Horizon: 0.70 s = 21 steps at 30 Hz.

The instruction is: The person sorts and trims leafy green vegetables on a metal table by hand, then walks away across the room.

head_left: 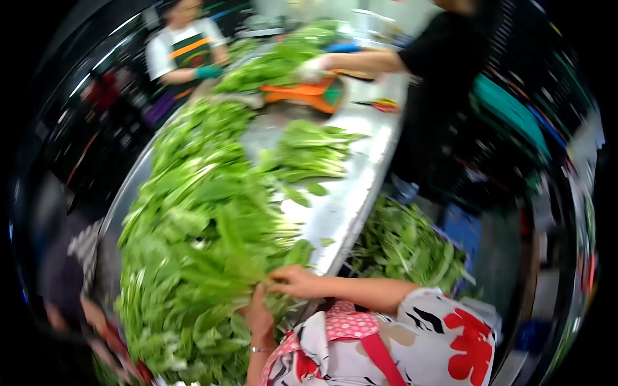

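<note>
So the bright leafy greens (233,257) are right where my hands meet, fanned over the near part of a big pile (174,219) of the same stuff. My right hand (294,282) has its thumb and fingertips pinched together at the stem end; my left hand (257,315) is up against it, but I can't tell how tightly those fingers close. All this sits on a shiny metal table (327,225). Farther up there's a separate bundle (312,151), then a co-worker's white-gloved hand (313,69) by an orange thing (299,94). More loose greens (405,244) lie off to my right.
</note>
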Each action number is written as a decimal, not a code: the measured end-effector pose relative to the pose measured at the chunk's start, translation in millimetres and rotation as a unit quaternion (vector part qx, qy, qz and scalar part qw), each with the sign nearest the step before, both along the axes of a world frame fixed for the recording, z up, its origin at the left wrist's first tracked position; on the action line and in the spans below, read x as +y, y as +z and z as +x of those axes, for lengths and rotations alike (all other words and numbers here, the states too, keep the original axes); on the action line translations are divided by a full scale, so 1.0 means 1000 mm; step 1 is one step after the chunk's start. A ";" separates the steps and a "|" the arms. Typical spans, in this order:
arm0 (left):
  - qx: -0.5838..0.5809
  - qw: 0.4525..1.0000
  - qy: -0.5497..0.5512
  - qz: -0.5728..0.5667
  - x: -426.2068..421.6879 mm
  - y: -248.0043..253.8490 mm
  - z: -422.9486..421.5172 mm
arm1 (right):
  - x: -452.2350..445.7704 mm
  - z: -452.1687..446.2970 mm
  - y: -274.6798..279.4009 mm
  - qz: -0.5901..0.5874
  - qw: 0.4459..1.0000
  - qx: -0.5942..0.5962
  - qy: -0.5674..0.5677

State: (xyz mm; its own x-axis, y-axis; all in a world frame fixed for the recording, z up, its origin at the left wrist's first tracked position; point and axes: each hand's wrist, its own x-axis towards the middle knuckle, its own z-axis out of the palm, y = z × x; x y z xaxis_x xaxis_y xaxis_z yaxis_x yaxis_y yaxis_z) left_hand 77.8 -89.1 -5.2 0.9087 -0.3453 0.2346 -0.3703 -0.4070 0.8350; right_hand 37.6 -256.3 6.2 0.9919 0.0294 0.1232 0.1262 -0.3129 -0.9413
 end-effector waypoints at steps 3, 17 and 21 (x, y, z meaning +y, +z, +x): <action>0.061 0.995 -0.050 0.064 -0.004 0.015 -0.002 | 0.007 -0.002 -0.008 0.049 0.998 -0.010 -0.048; 0.374 0.919 -0.013 -0.122 -0.043 0.020 0.001 | -0.001 -0.021 -0.012 -0.020 0.971 -0.029 -0.238; 0.589 0.792 -0.004 -0.160 -0.032 0.013 0.025 | 0.008 -0.013 -0.019 -0.193 0.958 -0.059 -0.203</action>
State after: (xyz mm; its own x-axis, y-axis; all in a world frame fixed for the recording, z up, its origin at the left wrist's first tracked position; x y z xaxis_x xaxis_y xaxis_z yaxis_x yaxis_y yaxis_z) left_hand 102.8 -121.0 8.0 0.5604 -0.4456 -0.6982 0.7413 -0.1060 0.6627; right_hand 25.0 -248.0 -12.9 0.9110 -0.2897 0.2936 0.0190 -0.6816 -0.7315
